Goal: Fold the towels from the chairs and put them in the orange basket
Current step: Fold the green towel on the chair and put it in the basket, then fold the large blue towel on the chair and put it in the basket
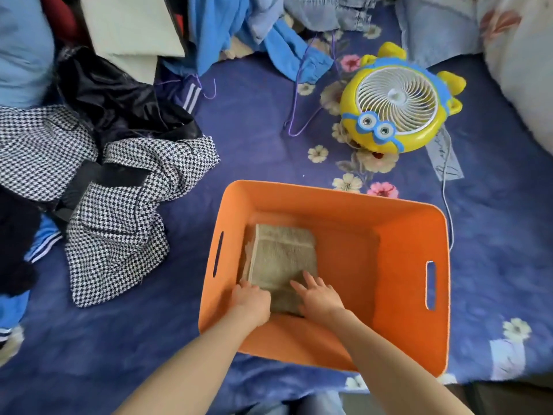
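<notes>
ITEM 1: towel [281, 259]. Beige, folded to a flat rectangle, 1 piece. It lies on the floor of the orange basket [329, 196], against the left wall. The right half of the basket floor is bare.

ITEM 2: my right hand [320, 296]. The fingers [308, 280] are straight and spread, resting flat on the towel's near end and gripping nothing.

ITEM 3: my left hand [250, 302]. It sits at the towel's near-left corner, knuckles up, with the fingers curled down out of sight. I cannot tell whether they pinch the edge or only rest against it.

ITEM 4: the basket's seat. It stands on the bed [254, 130], a soft surface, with its near wall close to the bed's near edge. Both my forearms pass over that near wall.

RISKS, as I judge them:
- If my left fingers do hold the edge, lifting that hand could drag the top layer up and undo the fold.
- Sliding my right palm back instead of lifting it could ruck the near end.
- Leaning on the near wall could tilt the basket or push it toward the bed's edge.

ITEM 5: surroundings. A houndstooth garment [119, 229] lies just left of the basket. A yellow fan [398, 103] sits beyond it, and its white cord [447, 211] runs down past the basket's right side. Shifting the basket could snag that cord.
</notes>
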Tool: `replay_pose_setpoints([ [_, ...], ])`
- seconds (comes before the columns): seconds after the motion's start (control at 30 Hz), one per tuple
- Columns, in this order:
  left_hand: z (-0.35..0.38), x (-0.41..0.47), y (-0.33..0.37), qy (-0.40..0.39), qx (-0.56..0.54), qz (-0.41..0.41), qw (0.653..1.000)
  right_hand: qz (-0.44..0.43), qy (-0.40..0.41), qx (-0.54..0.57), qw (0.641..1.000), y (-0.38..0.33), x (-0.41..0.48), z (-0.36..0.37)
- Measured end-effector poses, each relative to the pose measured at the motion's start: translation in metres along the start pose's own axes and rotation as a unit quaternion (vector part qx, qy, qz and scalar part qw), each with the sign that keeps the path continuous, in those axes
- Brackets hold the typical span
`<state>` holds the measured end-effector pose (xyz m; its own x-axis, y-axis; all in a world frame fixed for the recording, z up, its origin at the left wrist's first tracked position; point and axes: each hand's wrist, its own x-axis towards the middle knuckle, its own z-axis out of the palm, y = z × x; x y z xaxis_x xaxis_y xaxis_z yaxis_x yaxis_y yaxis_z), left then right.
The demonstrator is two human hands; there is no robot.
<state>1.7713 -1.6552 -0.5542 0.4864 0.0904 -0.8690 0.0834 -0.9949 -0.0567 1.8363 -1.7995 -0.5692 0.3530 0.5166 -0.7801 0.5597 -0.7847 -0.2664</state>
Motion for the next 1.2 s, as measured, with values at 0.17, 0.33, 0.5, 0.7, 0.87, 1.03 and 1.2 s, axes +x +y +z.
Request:
replay_pose_setpoints([
  [0.17,-0.011,-0.011,-0.006,0.027,-0.042,-0.003,0.999,0.013,0.02,0.007,1.0,0.006,-0.008,-0.009],
  [0.33,-0.031,-0.043,-0.01,0.079,-0.067,0.012,0.995,0.037,0.065,0.007,0.997,0.012,-0.039,-0.033],
  [0.5,-0.051,-0.088,-0.018,0.164,-0.116,0.027,0.979,0.07,0.128,-0.002,0.989,0.009,-0.089,-0.069],
  [0.7,-0.071,-0.136,-0.04,0.275,-0.221,0.027,0.935,0.097,0.244,-0.019,0.965,0.001,-0.157,-0.108],
  [0.87,-0.091,-0.165,-0.049,0.349,-0.207,0.057,0.912,0.123,0.319,-0.032,0.939,-0.008,-0.211,-0.119],
  [1.03,-0.11,-0.182,-0.029,0.399,-0.166,0.128,0.893,0.162,0.39,-0.041,0.905,-0.008,-0.264,-0.097],
  [1.2,-0.114,-0.189,0.019,0.401,-0.127,0.202,0.884,0.225,0.408,-0.017,0.885,0.0,-0.32,-0.052],
])
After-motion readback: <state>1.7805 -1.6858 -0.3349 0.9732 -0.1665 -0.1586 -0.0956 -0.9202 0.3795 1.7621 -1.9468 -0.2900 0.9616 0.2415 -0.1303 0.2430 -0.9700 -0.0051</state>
